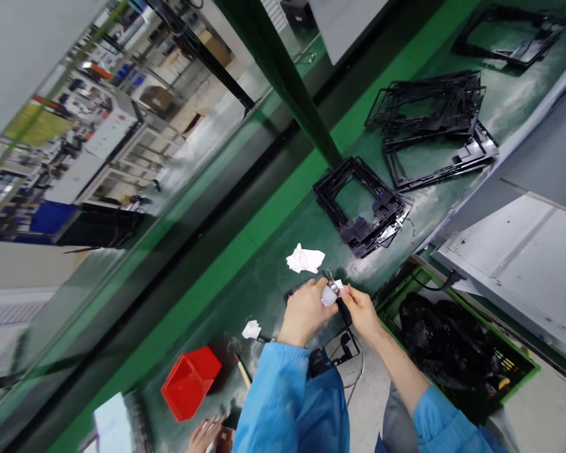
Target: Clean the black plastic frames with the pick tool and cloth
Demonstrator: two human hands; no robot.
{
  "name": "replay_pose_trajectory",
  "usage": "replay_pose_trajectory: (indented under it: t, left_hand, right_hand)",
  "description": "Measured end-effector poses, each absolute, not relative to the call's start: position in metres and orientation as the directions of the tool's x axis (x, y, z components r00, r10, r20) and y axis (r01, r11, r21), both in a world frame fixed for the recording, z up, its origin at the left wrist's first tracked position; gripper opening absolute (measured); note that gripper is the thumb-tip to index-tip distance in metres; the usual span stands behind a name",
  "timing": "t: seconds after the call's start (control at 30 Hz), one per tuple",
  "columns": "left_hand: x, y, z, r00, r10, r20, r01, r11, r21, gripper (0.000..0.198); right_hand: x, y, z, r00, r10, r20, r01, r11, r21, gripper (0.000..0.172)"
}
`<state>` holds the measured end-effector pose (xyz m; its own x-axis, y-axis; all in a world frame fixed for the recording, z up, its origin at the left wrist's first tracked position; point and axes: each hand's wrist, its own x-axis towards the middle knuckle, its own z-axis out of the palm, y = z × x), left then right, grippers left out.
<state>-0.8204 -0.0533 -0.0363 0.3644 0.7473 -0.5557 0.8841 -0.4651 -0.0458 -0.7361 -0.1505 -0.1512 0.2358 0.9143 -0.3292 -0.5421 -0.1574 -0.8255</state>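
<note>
My left hand point(307, 309) is closed around a small white bottle-like container point(329, 296) with a shiny metal rim; its exact kind is unclear. Against that rim, my right hand point(361, 311) pinches a small white piece of paper or cloth point(339, 284). Below both hands lies a black plastic frame point(349, 347), partly hidden by my hands and sleeve and reaching over the bench edge. A crumpled white tissue point(304, 258) rests on the green bench just beyond my left hand.
Stacked black frames point(358, 204) and more frames point(429, 107) lie farther along the bench. Toward the lower left are a red bin point(190, 382), a thin brush-like tool point(243, 371) and another person's hand point(205, 435). A green crate point(509, 393) holding black plastic stands at right.
</note>
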Motion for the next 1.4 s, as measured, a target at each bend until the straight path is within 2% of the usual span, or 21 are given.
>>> replay_pose_trajectory:
  t: [0.3,0.53,0.77,0.9,1.07,1.2,1.3,1.4]
  left_hand:
    - [-0.828,-0.054,-0.030,0.428,0.745,-0.511,0.872,-0.489,0.017,0.036]
    - [-0.824,-0.057,-0.024,0.457,0.742,-0.491,0.859,-0.511,0.029,0.035]
    - [-0.832,-0.050,-0.021,0.466,0.755,-0.462,0.872,-0.481,0.093,0.044]
    - [-0.839,-0.044,-0.029,0.522,0.742,-0.420,0.853,-0.463,0.243,0.048]
    - [-0.851,-0.041,-0.045,0.555,0.756,-0.345,0.800,-0.372,0.472,0.052]
    - [-0.869,-0.040,-0.045,0.512,0.811,-0.283,0.750,-0.261,0.608,0.055]
    - [-0.882,-0.038,-0.042,0.457,0.858,-0.235,0.702,-0.185,0.687,0.056]
    - [-0.893,-0.034,-0.043,0.356,0.922,-0.151,0.645,-0.125,0.754,0.060]
  right_hand:
    - [-0.733,-0.150,-0.164,0.193,0.870,-0.453,-0.728,-0.182,-0.661,0.035]
    - [-0.730,-0.147,-0.162,0.179,0.852,-0.492,-0.792,-0.172,-0.585,0.032]
    - [-0.732,-0.146,-0.163,0.190,0.843,-0.504,-0.786,-0.177,-0.592,0.033]
    - [-0.735,-0.145,-0.163,0.214,0.844,-0.492,-0.729,-0.198,-0.656,0.036]
    - [-0.726,-0.146,-0.164,0.329,0.835,-0.441,-0.517,-0.231,-0.824,0.041]
    - [-0.708,-0.147,-0.159,0.451,0.847,-0.282,-0.178,-0.224,-0.958,0.036]
    - [-0.700,-0.148,-0.155,0.425,0.900,-0.095,0.117,-0.159,-0.980,0.023]
    - [-0.702,-0.154,-0.155,0.289,0.956,0.056,0.352,-0.051,-0.935,0.036]
